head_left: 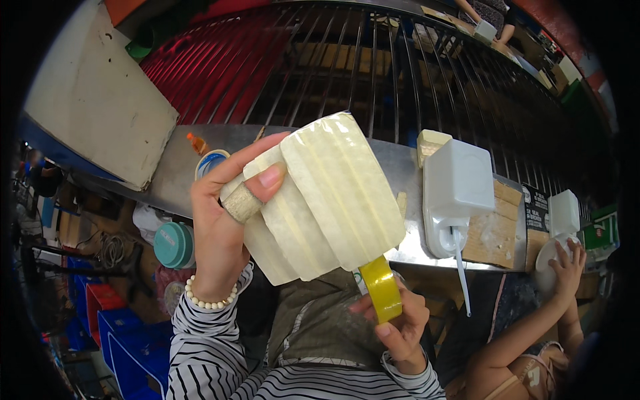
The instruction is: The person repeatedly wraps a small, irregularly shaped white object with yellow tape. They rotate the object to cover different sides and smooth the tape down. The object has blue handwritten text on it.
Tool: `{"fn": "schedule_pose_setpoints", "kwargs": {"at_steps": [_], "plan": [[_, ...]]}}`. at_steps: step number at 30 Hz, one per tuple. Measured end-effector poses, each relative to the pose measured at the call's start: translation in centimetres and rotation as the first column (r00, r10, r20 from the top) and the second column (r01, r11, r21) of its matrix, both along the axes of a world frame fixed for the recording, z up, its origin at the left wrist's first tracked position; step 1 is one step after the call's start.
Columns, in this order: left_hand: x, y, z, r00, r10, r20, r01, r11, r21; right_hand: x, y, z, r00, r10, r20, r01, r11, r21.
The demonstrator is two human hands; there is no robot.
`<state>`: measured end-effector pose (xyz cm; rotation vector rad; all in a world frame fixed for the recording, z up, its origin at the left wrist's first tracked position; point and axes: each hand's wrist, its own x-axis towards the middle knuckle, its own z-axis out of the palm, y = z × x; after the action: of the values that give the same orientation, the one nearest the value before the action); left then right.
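Observation:
My left hand [223,213] is closed on the left side of a cream-white, box-like piece [347,193], its thumb pressed on the front face. Wide overlapping strips of glossy, yellowish clear tape cover that face. A beige-grey wrap [240,203] goes around my left thumb. Below the piece's lower right corner, my right hand [403,327] grips a roll of yellow tape [381,290] between thumb and fingers. The roll's top end meets the piece's lower edge; whether a strip joins them I cannot tell.
A white plastic housing [460,180] with a thin white rod [461,273] stands on the metal bench [410,230], beside cardboard [497,227]. Beyond runs a metal bar rack [347,60]. A co-worker's hand [567,267] is at right. A teal lidded container [175,245] sits at left.

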<state>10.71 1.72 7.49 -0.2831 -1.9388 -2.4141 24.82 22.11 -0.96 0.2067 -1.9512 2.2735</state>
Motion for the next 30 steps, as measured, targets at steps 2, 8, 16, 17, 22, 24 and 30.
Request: {"fn": "schedule_pose_setpoints", "kwargs": {"at_steps": [2, 8, 16, 17, 22, 24, 30], "plan": [[0.0, -0.1, -0.2, 1.000, 0.021, -0.012, -0.021, 1.000, -0.017, -0.5, 0.3, -0.1, 0.999, -0.004, -0.041, 0.008, 0.996, 0.085], [0.9, -0.7, 0.7, 0.992, -0.055, -0.116, 0.031, 0.979, -0.203, -3.0, 3.3, 3.0, 0.830, -0.407, -0.382, 0.515, 0.823, 0.241], [2.9, 0.7, 1.7, 0.961, -0.272, -0.046, 0.258, 0.947, -0.194, -9.7, 4.1, 9.8, 0.642, 0.142, -0.754, 0.576, 0.560, 0.595], [2.9, 0.7, 1.7, 0.961, -0.275, -0.031, 0.268, 0.952, -0.148, -9.8, 3.9, 9.9, 0.675, 0.208, -0.708, 0.545, 0.507, 0.668], [2.9, 0.0, 1.6, 0.978, -0.188, 0.087, 0.200, 0.965, -0.170, -8.4, 3.8, 7.7, 0.668, 0.314, -0.674, 0.479, 0.512, 0.713], [2.8, 0.0, 1.3, 0.978, -0.168, 0.126, 0.184, 0.975, -0.127, -7.6, 3.9, 6.9, 0.708, 0.315, -0.632, 0.405, 0.551, 0.729], [2.4, -0.3, 0.5, 0.956, -0.212, 0.203, 0.237, 0.966, -0.108, -6.4, 3.8, 5.4, 0.688, 0.308, -0.657, 0.197, 0.793, 0.577]]}}
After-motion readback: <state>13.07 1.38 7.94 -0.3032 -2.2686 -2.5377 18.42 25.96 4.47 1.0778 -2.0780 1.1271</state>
